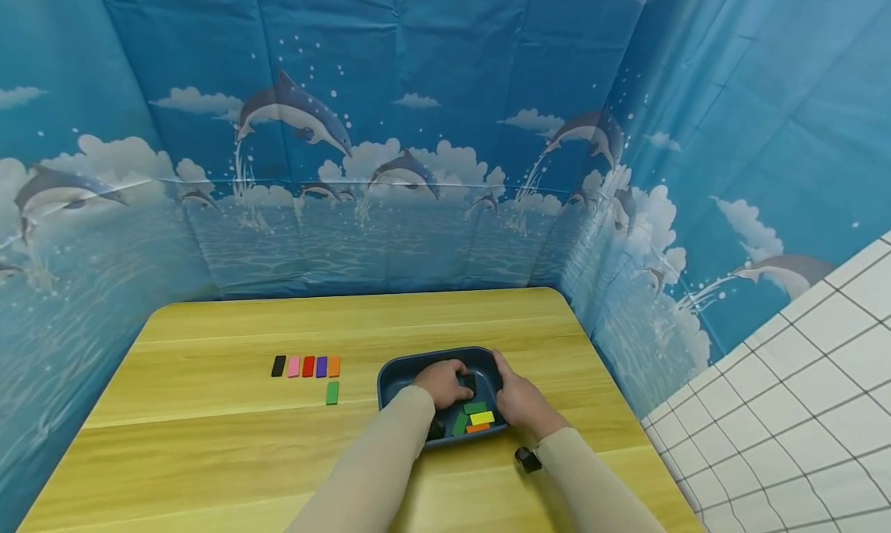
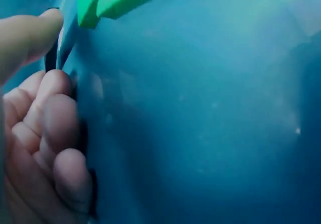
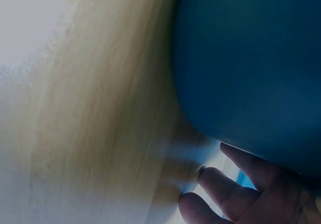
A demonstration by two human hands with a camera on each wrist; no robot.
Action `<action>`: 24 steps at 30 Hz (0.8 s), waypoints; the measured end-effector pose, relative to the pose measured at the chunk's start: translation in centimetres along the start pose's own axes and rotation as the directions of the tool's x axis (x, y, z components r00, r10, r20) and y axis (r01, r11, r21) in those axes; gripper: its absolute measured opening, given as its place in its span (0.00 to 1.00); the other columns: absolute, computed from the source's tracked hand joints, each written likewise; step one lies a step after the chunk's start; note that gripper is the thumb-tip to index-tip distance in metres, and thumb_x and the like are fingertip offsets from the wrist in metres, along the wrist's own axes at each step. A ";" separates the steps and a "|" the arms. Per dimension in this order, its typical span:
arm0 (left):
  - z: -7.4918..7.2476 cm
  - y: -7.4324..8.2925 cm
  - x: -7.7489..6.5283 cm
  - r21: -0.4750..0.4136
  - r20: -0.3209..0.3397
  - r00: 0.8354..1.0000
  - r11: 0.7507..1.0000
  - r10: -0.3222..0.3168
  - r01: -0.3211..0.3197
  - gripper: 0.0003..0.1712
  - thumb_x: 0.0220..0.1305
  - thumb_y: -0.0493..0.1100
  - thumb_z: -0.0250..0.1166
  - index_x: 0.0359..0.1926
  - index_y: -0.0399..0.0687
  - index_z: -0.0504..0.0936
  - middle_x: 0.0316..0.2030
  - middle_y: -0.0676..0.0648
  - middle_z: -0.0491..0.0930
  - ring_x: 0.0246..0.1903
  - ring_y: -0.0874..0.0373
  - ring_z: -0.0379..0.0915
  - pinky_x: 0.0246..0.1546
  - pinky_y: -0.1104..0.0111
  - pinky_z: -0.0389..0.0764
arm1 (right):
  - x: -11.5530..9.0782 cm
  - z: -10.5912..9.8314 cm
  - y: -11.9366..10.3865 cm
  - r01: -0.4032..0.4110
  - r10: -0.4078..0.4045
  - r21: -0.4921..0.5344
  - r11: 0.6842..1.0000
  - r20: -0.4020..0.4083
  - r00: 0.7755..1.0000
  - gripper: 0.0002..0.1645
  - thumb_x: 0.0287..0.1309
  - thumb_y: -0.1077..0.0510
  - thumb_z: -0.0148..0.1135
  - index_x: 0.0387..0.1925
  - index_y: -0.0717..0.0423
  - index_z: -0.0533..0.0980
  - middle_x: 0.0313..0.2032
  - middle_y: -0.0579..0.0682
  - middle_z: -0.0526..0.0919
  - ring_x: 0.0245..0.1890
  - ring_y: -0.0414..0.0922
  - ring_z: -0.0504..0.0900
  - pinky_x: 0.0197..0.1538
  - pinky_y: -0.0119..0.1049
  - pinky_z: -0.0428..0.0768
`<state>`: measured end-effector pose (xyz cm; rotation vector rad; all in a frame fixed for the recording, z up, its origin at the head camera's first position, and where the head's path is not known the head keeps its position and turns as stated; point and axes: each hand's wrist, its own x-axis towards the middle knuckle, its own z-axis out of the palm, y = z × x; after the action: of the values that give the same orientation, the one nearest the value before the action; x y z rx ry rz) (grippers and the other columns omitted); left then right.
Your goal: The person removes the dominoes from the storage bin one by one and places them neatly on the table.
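Note:
A dark blue rectangular basin (image 1: 398, 375) with rounded corners stands on the table. My left hand (image 1: 443, 382) reaches inside it, with thumb and fingers closed about a black tile (image 1: 469, 383); the left wrist view shows this dark tile (image 2: 51, 58) edge-on between thumb and fingertips. My right hand (image 1: 524, 403) grips the basin's right end, thumb at the rim and fingers along the outside wall. Near the basin's front right lie green tiles (image 1: 476, 408), a yellow tile (image 1: 482, 418) and an orange tile (image 1: 478, 428). My left forearm hides part of the basin.
Left of the basin, a row on the wooden table (image 1: 209, 456) holds a black tile (image 1: 278, 366), pink tile (image 1: 294, 367), red tile (image 1: 308, 367), purple tile (image 1: 322, 367) and orange tile (image 1: 334, 367). Below the orange one lies a green tile (image 1: 332, 393). Dolphin-print curtains (image 1: 390, 239) hang behind.

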<state>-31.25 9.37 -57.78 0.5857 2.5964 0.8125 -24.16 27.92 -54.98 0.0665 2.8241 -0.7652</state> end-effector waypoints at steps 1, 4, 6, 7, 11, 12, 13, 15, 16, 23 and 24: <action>-0.2 -0.1 0.0 -0.012 0.012 1.000 1.000 0.001 -0.001 0.26 0.65 0.57 0.75 0.59 0.53 0.84 0.55 0.51 0.86 0.48 0.57 0.82 0.55 0.58 0.84 | 0.0 0.0 -0.1 -0.001 0.001 0.001 1.000 0.001 1.000 0.49 0.70 0.66 0.46 0.86 0.45 0.42 0.19 0.50 0.69 0.17 0.47 0.68 0.26 0.38 0.69; -1.3 -0.1 -0.2 -0.046 0.054 0.999 0.999 -0.005 0.008 0.26 0.66 0.57 0.74 0.59 0.51 0.83 0.54 0.50 0.86 0.47 0.57 0.82 0.54 0.57 0.84 | 0.1 0.1 -0.3 -0.007 0.007 -0.006 1.000 0.000 1.000 0.49 0.70 0.66 0.47 0.86 0.45 0.43 0.20 0.50 0.70 0.18 0.47 0.69 0.27 0.38 0.69; -2.2 0.2 -0.5 -0.050 0.062 0.998 0.999 0.002 0.001 0.27 0.67 0.58 0.72 0.60 0.51 0.83 0.55 0.50 0.85 0.48 0.57 0.82 0.55 0.57 0.84 | 0.2 0.2 -0.3 -0.007 0.007 -0.014 1.000 -0.005 1.000 0.49 0.70 0.66 0.48 0.86 0.46 0.43 0.20 0.51 0.71 0.19 0.47 0.69 0.27 0.38 0.69; -2.9 0.5 -0.8 -0.054 0.062 0.998 0.999 0.008 -0.005 0.27 0.68 0.58 0.72 0.61 0.51 0.82 0.55 0.50 0.85 0.48 0.57 0.82 0.56 0.56 0.83 | 0.2 0.2 -0.3 -0.004 0.004 -0.014 1.000 -0.009 1.000 0.49 0.70 0.66 0.48 0.86 0.47 0.43 0.20 0.52 0.71 0.19 0.48 0.69 0.27 0.38 0.69; -5.6 1.7 -2.2 -0.053 0.045 0.997 0.997 0.065 -0.063 0.28 0.71 0.58 0.69 0.64 0.49 0.80 0.48 0.52 0.86 0.44 0.59 0.82 0.54 0.59 0.84 | 0.3 0.3 -0.2 0.002 -0.003 -0.017 1.000 -0.017 1.000 0.49 0.69 0.67 0.47 0.86 0.48 0.43 0.19 0.52 0.71 0.18 0.48 0.68 0.27 0.38 0.69; -6.4 2.0 -2.8 -0.056 0.039 0.996 0.995 0.082 -0.079 0.29 0.72 0.58 0.68 0.65 0.49 0.79 0.46 0.53 0.85 0.42 0.60 0.82 0.53 0.60 0.84 | 0.4 0.3 -0.2 0.003 -0.004 -0.017 1.000 -0.016 1.000 0.49 0.69 0.67 0.47 0.86 0.48 0.43 0.19 0.52 0.71 0.18 0.48 0.68 0.26 0.38 0.69; -7.2 2.3 -3.4 -0.054 0.028 0.995 0.994 0.100 -0.098 0.29 0.72 0.57 0.68 0.66 0.49 0.79 0.43 0.54 0.85 0.39 0.61 0.81 0.51 0.61 0.84 | 0.4 0.3 -0.2 0.004 -0.004 -0.019 1.000 -0.017 1.000 0.49 0.69 0.67 0.47 0.86 0.48 0.43 0.20 0.52 0.71 0.18 0.48 0.69 0.27 0.38 0.69; -8.8 2.7 -4.9 -0.057 -0.002 0.991 0.989 0.134 -0.134 0.29 0.73 0.57 0.67 0.68 0.49 0.77 0.40 0.55 0.83 0.35 0.62 0.80 0.48 0.62 0.84 | 0.5 0.2 -0.3 -0.001 0.001 -0.024 1.000 -0.014 1.000 0.49 0.70 0.67 0.47 0.86 0.48 0.42 0.22 0.53 0.74 0.20 0.48 0.70 0.28 0.39 0.70; -9.7 2.7 -5.7 -0.058 -0.018 0.989 0.987 0.147 -0.148 0.29 0.73 0.57 0.67 0.68 0.50 0.77 0.40 0.56 0.83 0.34 0.62 0.80 0.46 0.63 0.84 | 0.5 0.2 -0.3 0.000 0.000 -0.025 1.000 -0.014 1.000 0.49 0.70 0.67 0.46 0.86 0.48 0.43 0.22 0.52 0.73 0.20 0.48 0.70 0.29 0.39 0.70; -14.7 -0.5 -10.8 -0.074 -0.118 0.982 0.985 0.146 -0.155 0.28 0.73 0.55 0.68 0.68 0.54 0.76 0.45 0.54 0.80 0.32 0.57 0.77 0.39 0.62 0.80 | 0.5 0.4 -0.1 0.016 -0.017 -0.018 1.000 -0.021 1.000 0.48 0.69 0.67 0.44 0.86 0.48 0.42 0.16 0.48 0.67 0.16 0.45 0.63 0.24 0.37 0.66; -15.2 -1.3 -11.4 -0.073 -0.131 0.982 0.987 0.133 -0.143 0.27 0.73 0.55 0.68 0.68 0.55 0.76 0.45 0.54 0.80 0.31 0.57 0.77 0.38 0.62 0.79 | 0.5 0.3 -0.1 0.023 -0.023 -0.015 1.000 -0.022 0.999 0.48 0.69 0.67 0.44 0.86 0.48 0.42 0.16 0.48 0.66 0.15 0.45 0.63 0.23 0.36 0.65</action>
<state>-28.65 -4.04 -44.51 0.7185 2.6423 1.0270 -24.56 27.68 -55.34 0.0399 2.8557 -0.7526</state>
